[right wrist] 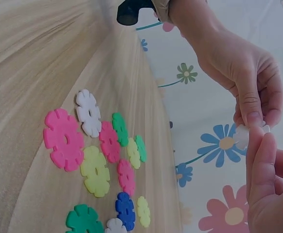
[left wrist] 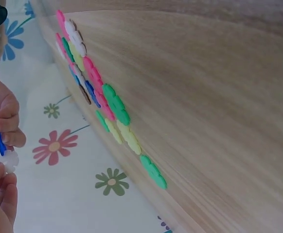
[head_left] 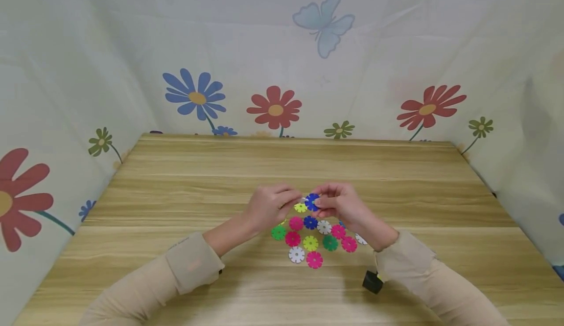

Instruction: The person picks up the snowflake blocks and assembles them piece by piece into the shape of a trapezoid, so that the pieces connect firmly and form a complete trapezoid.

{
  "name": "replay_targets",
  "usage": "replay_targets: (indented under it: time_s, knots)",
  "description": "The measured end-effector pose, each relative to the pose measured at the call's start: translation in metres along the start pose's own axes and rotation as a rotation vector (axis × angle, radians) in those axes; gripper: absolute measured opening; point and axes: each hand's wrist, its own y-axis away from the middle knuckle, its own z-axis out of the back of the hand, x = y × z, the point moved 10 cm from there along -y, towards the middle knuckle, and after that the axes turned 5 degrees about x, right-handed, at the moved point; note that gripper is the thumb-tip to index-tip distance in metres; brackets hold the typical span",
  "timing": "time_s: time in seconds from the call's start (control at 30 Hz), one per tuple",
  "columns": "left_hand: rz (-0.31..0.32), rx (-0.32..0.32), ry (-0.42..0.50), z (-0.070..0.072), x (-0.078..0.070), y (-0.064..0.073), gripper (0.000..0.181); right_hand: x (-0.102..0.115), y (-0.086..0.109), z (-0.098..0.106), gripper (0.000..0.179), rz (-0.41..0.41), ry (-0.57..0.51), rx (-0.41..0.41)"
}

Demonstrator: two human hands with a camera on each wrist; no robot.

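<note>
A person's two hands meet above a table, each holding a small notched plastic disc. The left hand [head_left: 272, 204] pinches a white disc [left wrist: 8, 161] between thumb and fingers. The right hand [head_left: 345, 204] pinches a blue disc [head_left: 310, 202], its thumb over the near face. The held discs meet edge to edge between the hands, raised off the tabletop; whether their notches are joined, I cannot tell.

Below and nearer the person, loose flower-shaped discs lie flat in a cluster: pink, white, yellow, green and blue. A green disc [head_left: 278, 232] lies at the left, a white one partly behind the right wrist, and a pink disc [head_left: 315, 260] nearest.

Both arms wear beige sleeves [head_left: 194, 262]; a black device [head_left: 372, 282] shows beside the right cuff. The wood-grain table [head_left: 220, 162] reaches a pale cloth backdrop [head_left: 238, 37] printed with red, blue and green flowers; a light-blue butterfly [head_left: 326, 25] is above, right of centre.
</note>
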Motion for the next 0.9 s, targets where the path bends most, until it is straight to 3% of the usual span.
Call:
replay_targets:
  time_s: [0.17,0.4,0.67,0.77,0.9]
  knots:
    - [0.000,-0.002,0.002,0.000,-0.001,0.002,0.006,-0.003,0.001,-0.001,0.014,-0.010,-0.024,0.002]
    - [-0.004,-0.019,0.022,0.003,-0.004,0.001,0.004,0.001,0.003,-0.004,0.013,0.004,-0.060,0.035]
    - [-0.050,-0.003,-0.016,0.002,-0.010,0.001,0.005,0.004,0.002,-0.006,0.014,0.033,0.009,0.067]
    - [-0.027,0.012,0.010,0.000,-0.007,0.001,0.005,0.003,0.002,-0.005,0.013,0.035,0.039,0.069]
    - [0.041,0.090,0.060,-0.008,0.001,0.001,0.010,0.002,0.001,-0.003,0.021,0.021,0.050,0.067]
